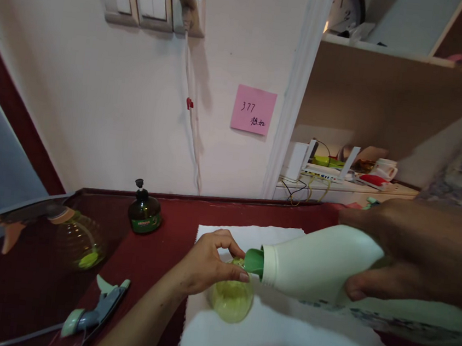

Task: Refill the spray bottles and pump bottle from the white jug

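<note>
My right hand (407,257) grips a large pale green bottle (320,262), tipped on its side with its green spout (254,262) pointing left. The spout sits at the mouth of a small clear yellowish bottle (231,299) that stands on a white cloth (279,343). My left hand (208,264) holds that small bottle by its neck, fingers pinched around the top.
A dark red table (159,231) carries a small dark green pump bottle (145,211), a clear spray bottle with an orange trigger (64,230) and a loose green spray head with tube (94,313). Behind stand a wall with switches (150,2), a pink note (253,109) and cluttered shelves (338,176).
</note>
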A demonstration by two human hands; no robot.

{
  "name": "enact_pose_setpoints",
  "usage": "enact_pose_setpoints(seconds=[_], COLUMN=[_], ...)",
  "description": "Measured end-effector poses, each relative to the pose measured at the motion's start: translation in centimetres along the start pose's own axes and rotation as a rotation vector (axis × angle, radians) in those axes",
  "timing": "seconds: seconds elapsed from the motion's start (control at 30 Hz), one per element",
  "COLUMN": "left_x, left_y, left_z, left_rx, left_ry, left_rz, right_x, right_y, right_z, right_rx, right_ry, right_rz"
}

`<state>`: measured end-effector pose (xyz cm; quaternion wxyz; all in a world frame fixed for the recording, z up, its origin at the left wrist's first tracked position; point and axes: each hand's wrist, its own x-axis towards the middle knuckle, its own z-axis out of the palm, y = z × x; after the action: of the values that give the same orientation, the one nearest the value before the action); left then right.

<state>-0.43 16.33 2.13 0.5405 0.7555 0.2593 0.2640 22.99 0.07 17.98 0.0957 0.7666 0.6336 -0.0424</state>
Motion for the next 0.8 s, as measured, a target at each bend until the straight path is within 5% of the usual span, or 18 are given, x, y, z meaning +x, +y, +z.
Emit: enact_pose_setpoints(seconds=[0.8], left_x=[0.0], left_y=[0.3], left_z=[0.0], left_rx=[0.014], left_ry=[0.000], left_rz=[0.017], right_x=[-0.3], right_y=[-1.6], right_z=[-1.0], right_rx=[-0.018], right_ry=[-0.010], right_rz=[0.058])
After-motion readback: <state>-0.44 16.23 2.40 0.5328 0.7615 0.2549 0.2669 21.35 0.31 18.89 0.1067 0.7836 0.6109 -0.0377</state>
